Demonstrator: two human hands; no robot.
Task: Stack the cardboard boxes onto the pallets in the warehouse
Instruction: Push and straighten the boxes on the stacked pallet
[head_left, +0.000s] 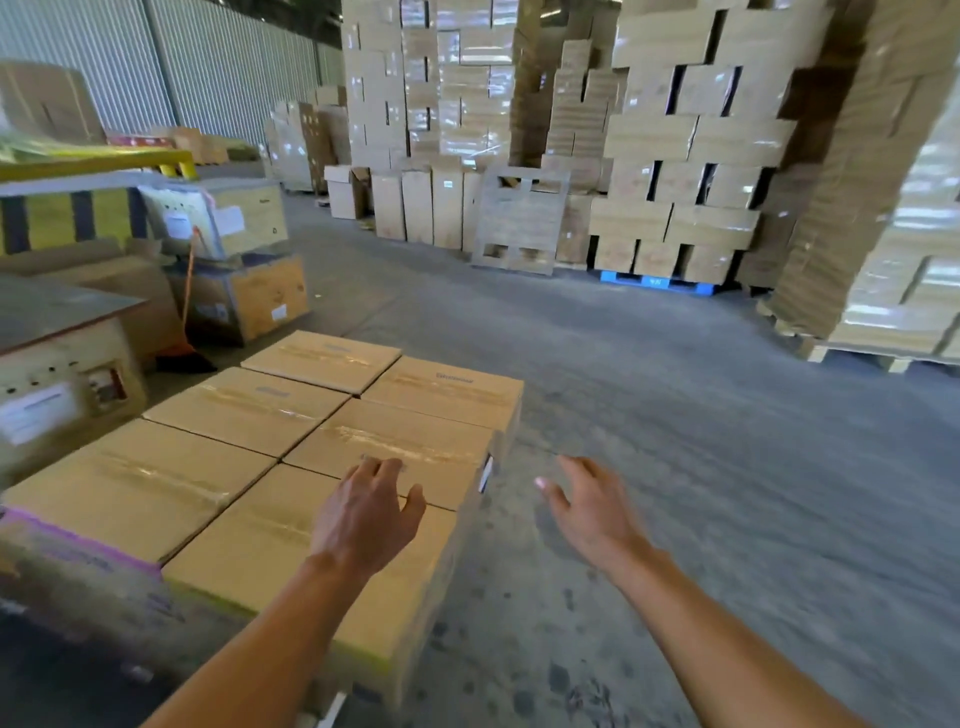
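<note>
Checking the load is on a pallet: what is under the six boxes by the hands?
The stack of boxes hides its own base; no pallet shows beneath, only floor beside it.

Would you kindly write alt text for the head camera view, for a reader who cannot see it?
Two bare hands, left and right, reach out open over a flat layer of six taped brown cardboard boxes; the left hovers above the boxes, the right over grey concrete floor. Tall wrapped stacks of cartons fill the background.
</note>
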